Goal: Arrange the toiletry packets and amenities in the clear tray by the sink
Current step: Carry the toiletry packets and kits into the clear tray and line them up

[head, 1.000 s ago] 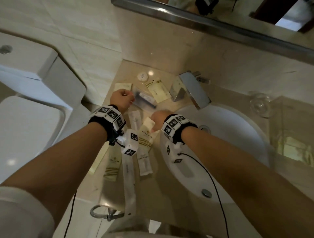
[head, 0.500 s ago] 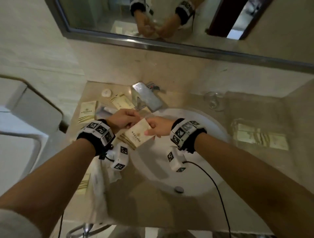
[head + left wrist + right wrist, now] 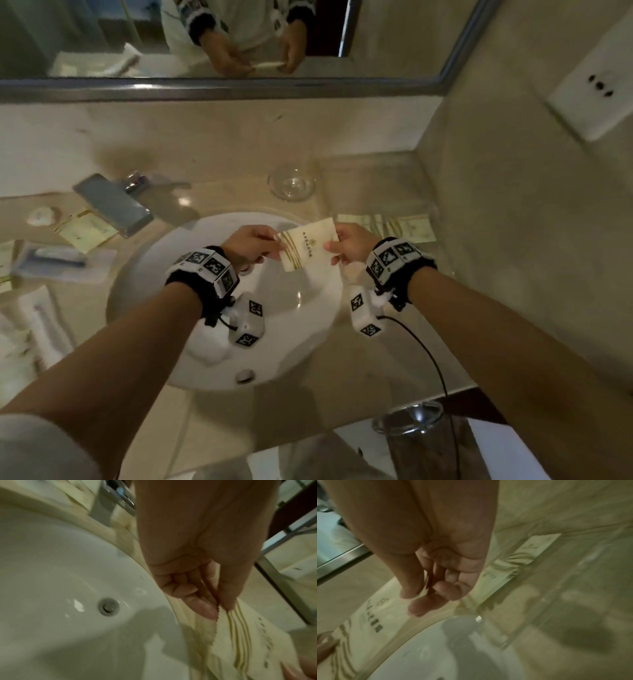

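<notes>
A cream toiletry packet (image 3: 310,248) with gold stripes hangs over the far right rim of the sink (image 3: 274,325). My left hand (image 3: 253,245) pinches its left edge and my right hand (image 3: 346,245) pinches its right edge. The left wrist view shows thumb and fingers of the left hand (image 3: 221,604) pinching the serrated edge of the packet (image 3: 257,642). In the right wrist view, the right hand (image 3: 419,597) grips the printed packet (image 3: 373,622). The clear tray (image 3: 376,192) stands just right of the sink, with striped packets (image 3: 394,224) lying inside.
Left of the sink lie more packets (image 3: 87,231), a wrapped blue item (image 3: 58,260) and a round white soap (image 3: 41,216). A chrome faucet (image 3: 113,205) and a drinking glass (image 3: 291,183) stand behind the basin. The side wall with a socket (image 3: 596,85) is close on the right.
Both hands lifted the cream packet from the pile left of the sink and carried it rightward over the basin toward the tray. The head view has swung right.
</notes>
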{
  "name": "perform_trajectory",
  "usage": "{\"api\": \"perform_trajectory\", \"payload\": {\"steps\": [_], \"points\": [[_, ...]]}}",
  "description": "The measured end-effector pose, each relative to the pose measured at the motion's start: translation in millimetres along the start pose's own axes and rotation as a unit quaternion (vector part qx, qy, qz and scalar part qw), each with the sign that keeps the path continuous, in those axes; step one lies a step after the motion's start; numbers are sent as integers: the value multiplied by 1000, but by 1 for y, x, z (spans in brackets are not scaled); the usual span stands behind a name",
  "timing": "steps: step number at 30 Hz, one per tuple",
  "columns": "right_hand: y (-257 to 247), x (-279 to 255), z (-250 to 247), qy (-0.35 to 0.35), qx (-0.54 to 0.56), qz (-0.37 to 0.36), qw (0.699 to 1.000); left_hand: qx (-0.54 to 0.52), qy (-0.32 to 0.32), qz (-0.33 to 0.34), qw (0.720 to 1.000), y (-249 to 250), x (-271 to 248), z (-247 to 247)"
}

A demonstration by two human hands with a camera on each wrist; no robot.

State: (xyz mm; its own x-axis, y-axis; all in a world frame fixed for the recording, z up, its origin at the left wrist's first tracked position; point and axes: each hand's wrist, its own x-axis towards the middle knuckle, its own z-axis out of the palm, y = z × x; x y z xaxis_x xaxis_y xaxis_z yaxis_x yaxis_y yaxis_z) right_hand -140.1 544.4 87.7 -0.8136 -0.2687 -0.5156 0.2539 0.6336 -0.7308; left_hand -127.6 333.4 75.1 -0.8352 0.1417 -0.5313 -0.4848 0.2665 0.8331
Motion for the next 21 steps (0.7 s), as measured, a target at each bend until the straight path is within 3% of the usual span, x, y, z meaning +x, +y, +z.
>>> {"api": "perform_trajectory", "payload": {"steps": [5,10,13,16,21], "points": [[74,-17,-59,115,69,89,987,6,-30,-5,1000,35,40,95],[132,-26,-101,216,166,179,945,-23,-63,-27,997,52,79,172],[153,-20,-116,292,214,197,911,-20,-87,-38,995,59,98,201],[159,-9,-123,326,263,215,882,-2,-98,-46,994,62,110,214],[155,12,-123,356,274,205,870,42,-55,-52,996,60,125,227]]}}
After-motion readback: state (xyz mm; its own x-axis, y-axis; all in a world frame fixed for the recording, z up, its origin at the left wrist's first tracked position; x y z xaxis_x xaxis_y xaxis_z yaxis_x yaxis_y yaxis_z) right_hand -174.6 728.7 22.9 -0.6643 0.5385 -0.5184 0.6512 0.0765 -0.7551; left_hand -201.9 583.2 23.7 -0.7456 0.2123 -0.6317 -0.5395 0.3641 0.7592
